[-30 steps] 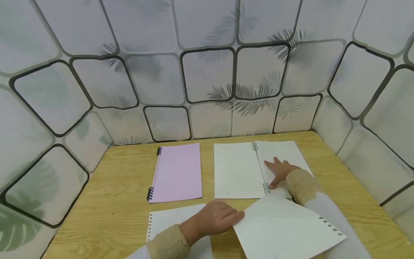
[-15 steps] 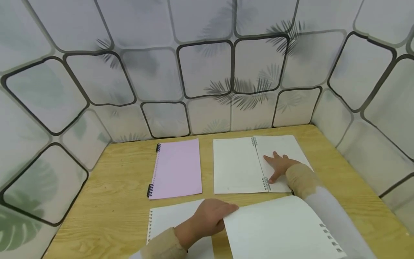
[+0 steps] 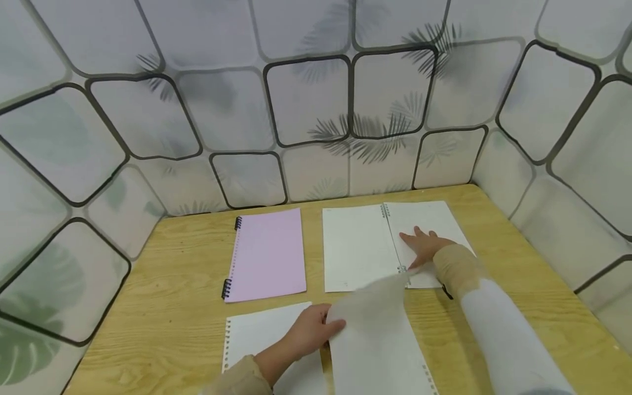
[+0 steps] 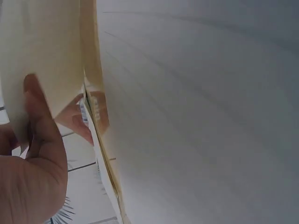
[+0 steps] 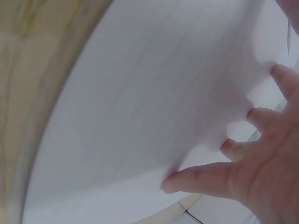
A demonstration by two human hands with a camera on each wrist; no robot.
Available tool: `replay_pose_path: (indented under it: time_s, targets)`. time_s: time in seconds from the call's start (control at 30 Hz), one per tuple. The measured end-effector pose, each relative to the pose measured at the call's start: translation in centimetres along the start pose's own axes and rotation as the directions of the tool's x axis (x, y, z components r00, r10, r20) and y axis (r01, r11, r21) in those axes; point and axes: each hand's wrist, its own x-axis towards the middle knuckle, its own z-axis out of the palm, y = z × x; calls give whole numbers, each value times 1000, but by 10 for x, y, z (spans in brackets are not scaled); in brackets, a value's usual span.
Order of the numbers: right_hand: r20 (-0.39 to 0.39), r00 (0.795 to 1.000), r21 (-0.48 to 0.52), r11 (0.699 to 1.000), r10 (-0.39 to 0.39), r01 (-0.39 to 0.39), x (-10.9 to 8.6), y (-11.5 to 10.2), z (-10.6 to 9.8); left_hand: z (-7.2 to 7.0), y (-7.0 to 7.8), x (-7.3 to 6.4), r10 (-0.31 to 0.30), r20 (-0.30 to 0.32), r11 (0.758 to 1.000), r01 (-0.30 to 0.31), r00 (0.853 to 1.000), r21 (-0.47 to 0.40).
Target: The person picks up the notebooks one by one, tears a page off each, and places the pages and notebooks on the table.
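Note:
My left hand (image 3: 310,329) pinches a loose white sheet (image 3: 377,345) by its left edge, thumb on top. Torn binding holes run along that sheet's right edge, and its far corner curls up close to my right hand (image 3: 425,247). The right hand rests with spread fingers on the right page of an open spiral notebook (image 3: 357,249). In the right wrist view its fingertips press on the faintly lined page (image 5: 126,102). The left wrist view shows the left thumb (image 4: 35,93) over the held sheet (image 4: 51,51).
Another white sheet (image 3: 261,323) with holes down its left edge lies at the front left, partly under my left forearm. Behind it is a pink notebook (image 3: 269,255) with black spiral binding. Patterned walls (image 3: 316,99) enclose the wooden table (image 3: 163,307) at the back and sides.
My left hand has moved left with the held sheet, which has swung left off the right forearm. The right hand stays on the notebook. The head view has shifted slightly.

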Motion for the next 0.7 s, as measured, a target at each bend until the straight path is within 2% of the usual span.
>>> replay_pose_path:
  time_s: [0.1, 0.2, 0.37, 0.47, 0.63, 0.7]
  targets:
    - [0, 1000, 3, 1000, 12, -12, 0, 1, -1, 4, -3, -3, -107, 63, 994, 109, 992, -28]
    - [6, 1000, 10, 1000, 30, -30, 1, 1, 0, 7, -7, -8, -174, 136, 982, 183, 975, -57]
    - [5, 999, 12, 999, 44, -44, 2, 0, -1, 12, -12, -17, -217, 238, 961, 250, 947, -116]
    - [5, 999, 16, 999, 45, -45, 1, -1, -2, 16, -13, -22, -243, 262, 953, 280, 934, -113]
    - [9, 999, 14, 999, 43, -43, 2, -1, -1, 23, -14, -27, -254, 292, 939, 307, 922, -155]
    - [9, 999, 11, 999, 43, -43, 2, 0, 0, 24, -14, -29, -267, 311, 935, 323, 912, -147]
